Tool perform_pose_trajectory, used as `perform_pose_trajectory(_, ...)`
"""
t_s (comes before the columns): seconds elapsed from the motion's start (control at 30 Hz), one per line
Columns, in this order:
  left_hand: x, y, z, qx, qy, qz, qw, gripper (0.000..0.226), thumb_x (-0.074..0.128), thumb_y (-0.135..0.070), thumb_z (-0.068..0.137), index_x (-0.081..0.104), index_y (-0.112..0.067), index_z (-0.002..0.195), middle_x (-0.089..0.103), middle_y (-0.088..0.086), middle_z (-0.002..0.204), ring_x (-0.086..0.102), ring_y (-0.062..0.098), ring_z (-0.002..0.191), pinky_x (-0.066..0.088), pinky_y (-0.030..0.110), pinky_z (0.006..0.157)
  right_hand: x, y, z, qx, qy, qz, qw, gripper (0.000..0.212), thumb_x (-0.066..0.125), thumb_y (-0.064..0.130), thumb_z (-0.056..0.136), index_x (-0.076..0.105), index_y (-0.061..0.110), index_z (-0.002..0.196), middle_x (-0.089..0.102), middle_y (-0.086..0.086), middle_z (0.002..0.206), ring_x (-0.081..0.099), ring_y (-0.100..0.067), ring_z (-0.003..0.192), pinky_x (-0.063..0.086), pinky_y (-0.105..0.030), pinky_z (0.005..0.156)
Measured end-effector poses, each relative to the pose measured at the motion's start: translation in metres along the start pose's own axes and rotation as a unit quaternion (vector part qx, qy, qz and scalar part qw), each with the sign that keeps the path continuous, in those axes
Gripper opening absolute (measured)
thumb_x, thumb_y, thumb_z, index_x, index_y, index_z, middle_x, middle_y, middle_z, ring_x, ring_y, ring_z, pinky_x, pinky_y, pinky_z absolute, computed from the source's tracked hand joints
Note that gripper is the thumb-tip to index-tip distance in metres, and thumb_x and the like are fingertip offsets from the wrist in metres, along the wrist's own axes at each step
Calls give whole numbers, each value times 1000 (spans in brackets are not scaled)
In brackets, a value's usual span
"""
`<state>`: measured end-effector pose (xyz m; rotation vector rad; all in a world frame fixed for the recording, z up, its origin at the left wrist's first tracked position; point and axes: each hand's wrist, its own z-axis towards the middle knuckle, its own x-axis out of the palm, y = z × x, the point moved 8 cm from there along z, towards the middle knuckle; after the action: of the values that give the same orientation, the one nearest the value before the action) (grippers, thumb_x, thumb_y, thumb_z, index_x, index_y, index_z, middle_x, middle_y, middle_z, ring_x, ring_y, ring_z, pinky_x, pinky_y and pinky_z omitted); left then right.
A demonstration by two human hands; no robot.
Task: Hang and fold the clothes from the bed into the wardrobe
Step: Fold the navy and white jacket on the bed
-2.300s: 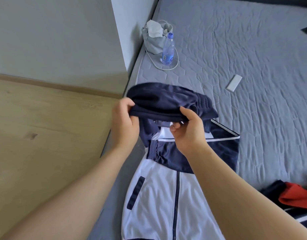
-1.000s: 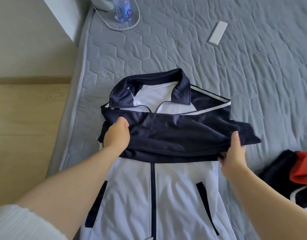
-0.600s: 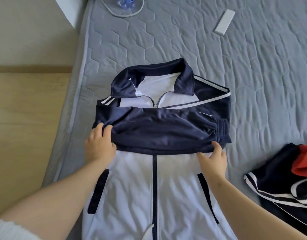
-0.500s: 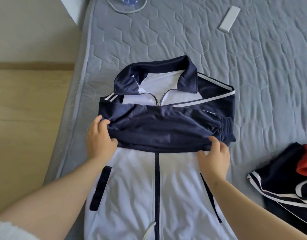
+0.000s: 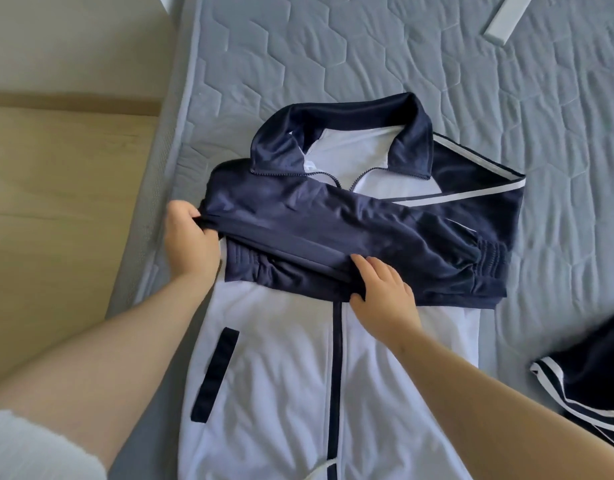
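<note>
Slippage threatens: your left hand (image 5: 191, 244) pinches the glossy navy sleeve (image 5: 333, 230) folded across the white zip track jacket (image 5: 281, 375); your right hand (image 5: 385, 299) presses it, fingers straight. Uneven tugging would skew it.

Sleeves (image 5: 385, 233) across jacket (image 5: 291, 375) on bed (image 5: 558, 133)
</note>
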<state>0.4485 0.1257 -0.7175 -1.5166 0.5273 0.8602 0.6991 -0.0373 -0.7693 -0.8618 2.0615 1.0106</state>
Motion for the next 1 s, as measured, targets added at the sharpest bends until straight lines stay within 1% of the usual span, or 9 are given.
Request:
perform_pose_trajectory(0.13, 4, 41, -29, -175, 20, 59, 983, 28, 51, 0, 85, 42, -2, 112, 56, 26, 111, 56, 40, 97, 40, 42, 74, 9, -7, 0, 30, 40, -18, 999, 63, 41, 25, 93, 12, 30, 148, 12, 4, 156, 8, -22, 144, 17, -38, 113)
perform_pose_trajectory(0.27, 26, 56, -70, -108, 200, 225, 948, 22, 45, -6, 89, 42, -4, 110, 59, 23, 105, 58, 41, 93, 39, 40, 66, 10, -10, 1, 56, 46, -48, 996, 61, 38, 24, 93, 12, 29, 148, 8, 1, 157, 5, -24, 144, 16, -38, 113)
perform_pose_trajectory(0.37, 8, 48, -54, -118, 108, 87, 983, 21, 50, 2, 82, 46, 0, 102, 57, 26, 103, 54, 43, 94, 42, 45, 72, 3, 2, 0, 39, -2, -60, 997, 60, 44, 20, 89, 24, 26, 145, 19, -2, 154, 16, -25, 140, 21, -38, 110)
perform_pose_trajectory(0.47, -4, -24, -54, 213, 36, 26, 976, 25, 59, -10, 73, 57, 3, 93, 59, 23, 100, 50, 34, 96, 40, 43, 79, 4, 23, -2, -49, -29, -83, 995, 53, 49, 21, 87, 37, 28, 139, 35, 4, 143, 29, -20, 131, 22, -32, 104)
perform_pose_trajectory(0.53, 21, -48, -87, 443, 124, 140, 877, 40, 70, -33, 66, 61, -11, 98, 62, 11, 97, 54, 28, 94, 44, 42, 80, 8, 27, -2, -69, -24, -107, 992, 49, 48, 23, 88, 40, 29, 137, 42, 5, 134, 35, -20, 124, 24, -29, 99)
perform_pose_trajectory(0.6, 35, -45, -100, 536, 135, 256, 793, 30, 76, -23, 59, 67, -23, 88, 61, 1, 80, 60, 24, 80, 46, 43, 79, 9, 26, 1, -66, -19, -121, 990, 45, 49, 25, 90, 42, 28, 135, 46, 4, 128, 38, -21, 119, 25, -29, 95)
perform_pose_trajectory(0.67, 33, -40, -89, 531, 98, 327, 776, 20, 62, -6, 62, 66, -23, 71, 54, 0, 64, 58, 23, 65, 46, 40, 73, 10, 22, 0, -74, -10, -142, 987, 44, 48, 26, 91, 42, 28, 135, 46, 4, 126, 39, -21, 117, 26, -29, 95)
perform_pose_trajectory(0.87, 39, -23, -66, 288, 248, 317, 869, 26, 58, 1, 70, 69, -19, 84, 60, 1, 89, 50, 27, 95, 27, 40, 86, 17, 4, -32, -47, 21, -117, 992, 53, 45, 25, 92, 31, 26, 143, 33, 8, 144, 26, -16, 133, 18, -29, 107)
perform_pose_trajectory(1.0, 35, -55, -59, 180, 230, 83, 953, 26, 55, -10, 84, 61, -14, 110, 57, 4, 101, 52, 25, 90, 38, 34, 78, 9, 1, -35, -28, 13, -81, 996, 52, 44, 25, 93, 30, 26, 143, 32, 7, 145, 25, -16, 135, 18, -29, 108)
